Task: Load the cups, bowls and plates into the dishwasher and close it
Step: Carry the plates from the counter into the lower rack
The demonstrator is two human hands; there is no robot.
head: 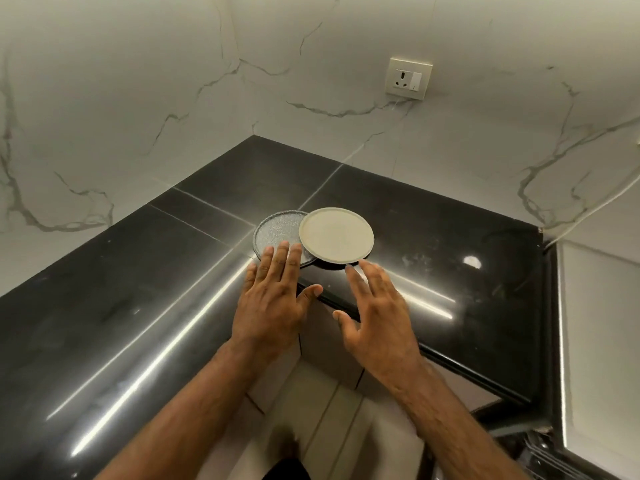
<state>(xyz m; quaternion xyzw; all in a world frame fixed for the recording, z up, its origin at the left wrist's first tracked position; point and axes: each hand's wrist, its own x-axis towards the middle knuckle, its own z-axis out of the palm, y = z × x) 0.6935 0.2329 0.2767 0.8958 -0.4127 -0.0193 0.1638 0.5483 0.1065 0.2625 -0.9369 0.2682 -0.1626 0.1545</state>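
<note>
Two plates lie on the black countertop (145,306) near its inner corner. A cream plate (336,235) overlaps the right edge of a speckled grey plate (277,232). My left hand (277,299) is spread flat with straight fingers, its fingertips over the near edge of the grey plate. My right hand (377,313) hovers with fingers straight, its fingertips just short of the cream plate's near rim. Neither hand holds anything. At the lower right corner a dishwasher rack (540,455) shows only partly.
White marble walls meet in a corner behind the counter. A wall socket (409,78) sits on the right wall. A white panel (595,341) stands at the right past the counter's end. Pale cabinet fronts and floor tiles lie below the counter edge.
</note>
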